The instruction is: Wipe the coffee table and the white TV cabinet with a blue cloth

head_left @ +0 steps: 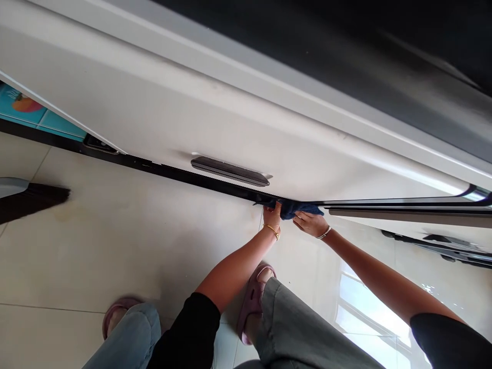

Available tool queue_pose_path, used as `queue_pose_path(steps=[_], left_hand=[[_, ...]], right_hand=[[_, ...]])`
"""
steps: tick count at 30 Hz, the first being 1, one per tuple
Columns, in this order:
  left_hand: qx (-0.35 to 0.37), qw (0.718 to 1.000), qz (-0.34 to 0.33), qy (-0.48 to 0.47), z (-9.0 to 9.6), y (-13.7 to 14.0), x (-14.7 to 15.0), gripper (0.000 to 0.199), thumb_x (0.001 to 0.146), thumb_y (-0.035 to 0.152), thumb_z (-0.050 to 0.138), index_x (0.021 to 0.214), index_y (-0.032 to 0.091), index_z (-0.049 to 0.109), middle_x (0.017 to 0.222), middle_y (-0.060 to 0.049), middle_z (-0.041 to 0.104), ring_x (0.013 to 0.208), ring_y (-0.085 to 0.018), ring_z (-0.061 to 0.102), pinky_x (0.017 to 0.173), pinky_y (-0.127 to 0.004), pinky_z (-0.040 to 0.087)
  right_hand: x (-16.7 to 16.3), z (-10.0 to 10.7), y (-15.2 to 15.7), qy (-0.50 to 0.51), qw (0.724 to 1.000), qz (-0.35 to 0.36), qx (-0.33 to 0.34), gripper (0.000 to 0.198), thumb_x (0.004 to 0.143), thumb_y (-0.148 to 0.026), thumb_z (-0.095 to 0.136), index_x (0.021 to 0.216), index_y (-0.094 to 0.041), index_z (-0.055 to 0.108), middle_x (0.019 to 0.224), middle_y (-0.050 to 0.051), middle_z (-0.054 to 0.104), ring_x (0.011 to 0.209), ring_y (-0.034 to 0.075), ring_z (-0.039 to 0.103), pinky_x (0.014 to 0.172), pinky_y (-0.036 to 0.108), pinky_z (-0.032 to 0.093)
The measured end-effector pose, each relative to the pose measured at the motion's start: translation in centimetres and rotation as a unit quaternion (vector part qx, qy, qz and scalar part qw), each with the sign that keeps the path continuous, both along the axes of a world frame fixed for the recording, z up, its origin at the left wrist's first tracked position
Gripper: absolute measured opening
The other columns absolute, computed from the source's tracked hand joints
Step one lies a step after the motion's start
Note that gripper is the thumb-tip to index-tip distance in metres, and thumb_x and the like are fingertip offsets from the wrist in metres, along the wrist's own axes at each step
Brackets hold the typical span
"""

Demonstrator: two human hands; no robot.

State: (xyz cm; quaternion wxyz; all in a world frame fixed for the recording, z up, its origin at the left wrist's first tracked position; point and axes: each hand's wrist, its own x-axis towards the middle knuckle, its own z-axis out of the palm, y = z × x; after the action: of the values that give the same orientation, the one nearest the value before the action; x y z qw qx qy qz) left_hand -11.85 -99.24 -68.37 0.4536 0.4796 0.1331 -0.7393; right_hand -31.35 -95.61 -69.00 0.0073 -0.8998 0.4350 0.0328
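Observation:
A dark blue cloth (302, 207) lies bunched against the lower edge of a large white panel (161, 107). Around its left end, the fingers of my left hand (272, 216) are closed, partly hidden by the cloth and the black strip along the panel's bottom. My right hand (311, 224) grips the cloth's right part, its fingers pressed into the fabric. Both hands are close together, low down near the tiled floor. Up and to the left of them, a dark recessed handle (230, 170) is set in the panel.
A brush with dark bristles (36, 200) rests at the far left. Turquoise boxes (57, 123) show behind the panel's left edge. Dark metal parts (442, 246) lie low on the right. My feet in mauve clogs (251, 302) stand on pale floor tiles (126, 225).

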Motion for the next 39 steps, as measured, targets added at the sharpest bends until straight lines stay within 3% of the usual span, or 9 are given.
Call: queue_pose_path(steps=[4,7,13,16,23,27,32,39], left_hand=[[0.006,0.998,-0.06,0.017,-0.2,1.7,-1.7,0.041,0.053,0.029,0.099,0.072,0.022,0.062,0.069,0.003,0.06,0.087,-0.018,0.069,0.093,-0.037,0.054],[0.005,0.998,-0.061,0.008,-0.4,2.1,-1.0,0.042,0.052,0.031,0.098,0.071,0.021,0.062,0.068,0.003,0.059,0.088,-0.017,0.068,0.091,-0.035,0.054],[0.002,0.999,-0.002,-0.033,0.1,0.0,3.2,0.03,0.07,0.035,0.089,0.084,0.023,0.065,0.091,0.001,0.07,0.099,-0.015,0.07,0.084,-0.025,0.052],[-0.001,0.998,0.036,-0.055,0.6,-1.8,5.8,0.026,0.077,0.035,0.085,0.087,0.024,0.063,0.097,0.002,0.073,0.102,-0.015,0.071,0.082,-0.024,0.053],[0.011,0.991,0.105,-0.084,0.9,-4.6,11.4,0.025,0.085,0.025,0.08,0.083,0.024,0.056,0.089,0.004,0.072,0.098,-0.013,0.073,0.084,-0.024,0.056],[0.018,0.986,0.138,-0.095,0.9,-6.0,15.0,0.021,0.094,0.026,0.072,0.082,0.022,0.055,0.088,0.005,0.072,0.095,-0.01,0.072,0.088,-0.023,0.057],[-0.012,0.978,0.184,-0.097,1.1,-8.5,21.2,0.009,0.098,0.026,0.065,0.09,0.021,0.064,0.106,0.002,0.075,0.104,-0.012,0.071,0.091,-0.025,0.058],[-0.072,0.971,0.211,-0.09,1.1,-11.2,28.5,0.02,0.102,0.034,0.06,0.112,0.02,0.069,0.127,-0.005,0.073,0.12,-0.013,0.068,0.105,-0.028,0.054]], right_hand=[[-3.5,1.0,1.7,-0.015,0.999,-0.01,0.033,0.026,0.094,-0.02,0.057,0.084,-0.026,0.081,0.092,0.009,0.08,0.073,0.019,0.068,0.061,0.032,0.049],[-2.5,1.2,2.3,-0.019,0.998,-0.043,0.036,0.026,0.094,-0.021,0.055,0.093,-0.025,0.081,0.102,0.012,0.08,0.079,0.021,0.071,0.058,0.034,0.049],[4.8,0.1,-0.2,-0.02,0.995,-0.07,0.069,0.027,0.095,-0.023,0.055,0.104,-0.023,0.081,0.114,0.012,0.08,0.095,0.021,0.074,0.076,0.031,0.059],[8.6,-0.4,-1.9,-0.024,0.996,-0.064,0.052,0.028,0.098,-0.024,0.055,0.109,-0.023,0.08,0.122,0.011,0.078,0.097,0.019,0.075,0.076,0.028,0.06],[15.5,0.0,-4.5,-0.051,0.998,-0.009,0.031,0.036,0.097,-0.017,0.055,0.128,-0.022,0.074,0.135,0.012,0.073,0.115,0.021,0.072,0.098,0.03,0.06],[19.8,0.7,-6.4,-0.078,0.996,0.028,0.028,0.04,0.099,-0.014,0.051,0.133,-0.018,0.07,0.142,0.013,0.068,0.121,0.02,0.07,0.102,0.03,0.058],[26.7,0.7,-9.6,-0.099,0.991,0.084,0.038,0.045,0.098,-0.01,0.048,0.14,-0.009,0.062,0.154,0.017,0.057,0.133,0.023,0.064,0.109,0.034,0.056],[34.8,1.1,-12.3,-0.121,0.987,0.102,0.036,0.051,0.095,-0.009,0.047,0.145,-0.001,0.055,0.16,0.022,0.047,0.142,0.026,0.056,0.115,0.037,0.052]])
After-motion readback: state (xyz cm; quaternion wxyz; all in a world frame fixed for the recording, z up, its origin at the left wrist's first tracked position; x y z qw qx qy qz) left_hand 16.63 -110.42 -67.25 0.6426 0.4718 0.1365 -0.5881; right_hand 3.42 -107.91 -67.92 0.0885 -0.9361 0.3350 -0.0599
